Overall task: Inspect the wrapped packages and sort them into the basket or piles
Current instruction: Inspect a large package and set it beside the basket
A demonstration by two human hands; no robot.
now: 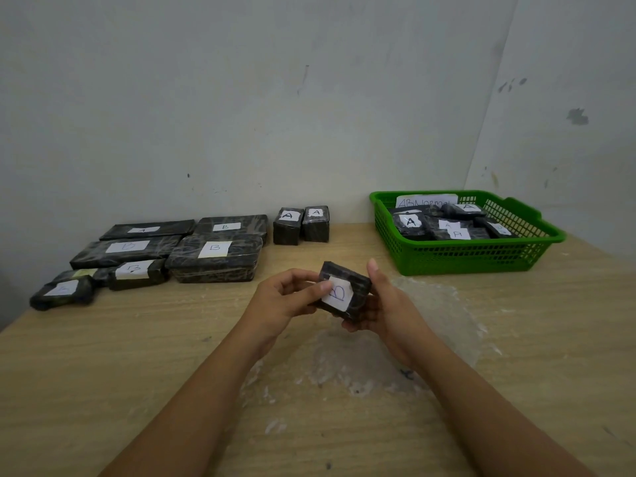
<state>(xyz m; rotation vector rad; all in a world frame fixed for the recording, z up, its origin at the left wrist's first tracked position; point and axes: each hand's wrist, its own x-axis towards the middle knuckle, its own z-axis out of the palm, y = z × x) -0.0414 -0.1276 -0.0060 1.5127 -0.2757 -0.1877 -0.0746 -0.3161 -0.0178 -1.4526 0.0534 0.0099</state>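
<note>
A small black wrapped package (pixel 346 291) with a white label marked "B" is held above the wooden table (pixel 103 366) by both hands, tilted, label facing the camera. The left hand (pixel 285 299) grips its left edge, fingers curled, thumb pressed on the label. The right hand (pixel 377 302) cradles it from the right and below, fingers curled under the bottom, thumb raised along the right side. A crumpled sheet of clear plastic wrap (pixel 361 356) is seen on the table under the hands. At far right a green basket (pixel 471 259) is set, holding several black packages labelled "A" and a paper sign (pixel 426 200) reading "ABNormal" propped at its back wall. At far left a pile of flat black packages (pixel 155 253) is laid out, mostly labelled "B", one "A"; the nearest-left label cannot be read. Between pile and basket, two small upright packages (pixel 301 224) marked "A" stand just beside each other against the white wall (pixel 241 98).
</note>
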